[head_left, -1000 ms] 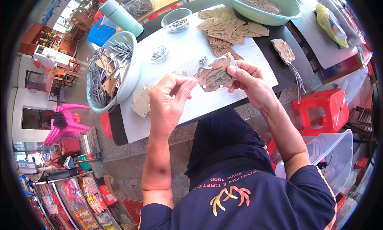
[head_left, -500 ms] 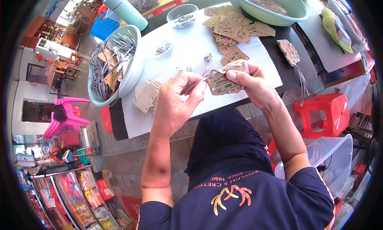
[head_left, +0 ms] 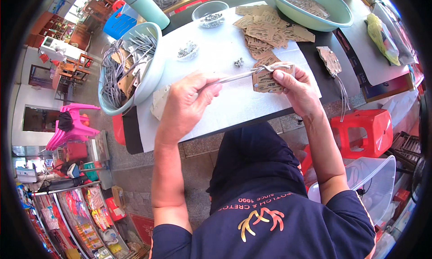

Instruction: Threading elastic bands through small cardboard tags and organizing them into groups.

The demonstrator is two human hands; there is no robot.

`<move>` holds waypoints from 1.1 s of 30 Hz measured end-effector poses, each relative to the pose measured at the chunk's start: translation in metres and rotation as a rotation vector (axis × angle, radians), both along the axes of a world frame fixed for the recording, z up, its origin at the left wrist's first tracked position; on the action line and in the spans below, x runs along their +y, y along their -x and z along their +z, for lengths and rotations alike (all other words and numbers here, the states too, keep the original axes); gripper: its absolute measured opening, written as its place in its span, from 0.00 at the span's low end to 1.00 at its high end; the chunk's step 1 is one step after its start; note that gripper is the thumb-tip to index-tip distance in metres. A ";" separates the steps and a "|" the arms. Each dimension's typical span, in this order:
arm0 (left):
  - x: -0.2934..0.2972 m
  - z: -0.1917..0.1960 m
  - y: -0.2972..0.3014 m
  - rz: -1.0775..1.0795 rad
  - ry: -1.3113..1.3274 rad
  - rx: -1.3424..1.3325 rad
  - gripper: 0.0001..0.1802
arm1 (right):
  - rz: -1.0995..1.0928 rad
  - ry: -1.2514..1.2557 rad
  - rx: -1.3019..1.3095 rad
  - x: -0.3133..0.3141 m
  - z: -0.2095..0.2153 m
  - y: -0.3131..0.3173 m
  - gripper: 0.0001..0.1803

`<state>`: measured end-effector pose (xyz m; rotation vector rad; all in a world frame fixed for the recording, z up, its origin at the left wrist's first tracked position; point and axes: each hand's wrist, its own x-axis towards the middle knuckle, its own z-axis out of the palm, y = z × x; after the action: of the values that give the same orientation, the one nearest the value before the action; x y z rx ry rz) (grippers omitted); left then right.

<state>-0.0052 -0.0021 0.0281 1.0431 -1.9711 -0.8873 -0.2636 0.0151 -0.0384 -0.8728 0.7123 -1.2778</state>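
In my right hand (head_left: 302, 93) is a brown printed cardboard tag (head_left: 266, 84) with small round metal studs, pinched between thumb and fingers. Grey cords (head_left: 237, 76) are looped at the tag's top edge and run taut to my left hand (head_left: 183, 104), whose closed thumb and fingers grip them. Both hands are above the white sheet (head_left: 225, 108) on the dark table. A stack of pale tags (head_left: 159, 101) lies partly hidden behind my left hand. Beyond the held tag are a small heap of metal studs (head_left: 238, 62) and a spread pile of brown tags (head_left: 265, 32).
A pale blue basin (head_left: 155, 63) of grey cords and tags stands left. Clear bowls (head_left: 210, 9) of metal parts and a green basin (head_left: 310, 18) of tags stand farther back. Corded tags (head_left: 329, 60) lie at the right edge. A red stool (head_left: 366, 128) stands below.
My left hand has moved left and down, drawing the cords out into a straight, longer stretch. My right hand with the tag has shifted slightly right and up.
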 end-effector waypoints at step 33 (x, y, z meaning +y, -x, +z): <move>-0.016 0.021 -0.074 0.132 -0.436 0.446 0.12 | -0.173 -0.008 -0.110 -0.009 -0.019 0.017 0.12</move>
<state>0.0693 -0.0176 0.0489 1.0806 -1.3549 -1.3775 -0.2806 0.0060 -0.0569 -0.7407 0.7168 -1.4650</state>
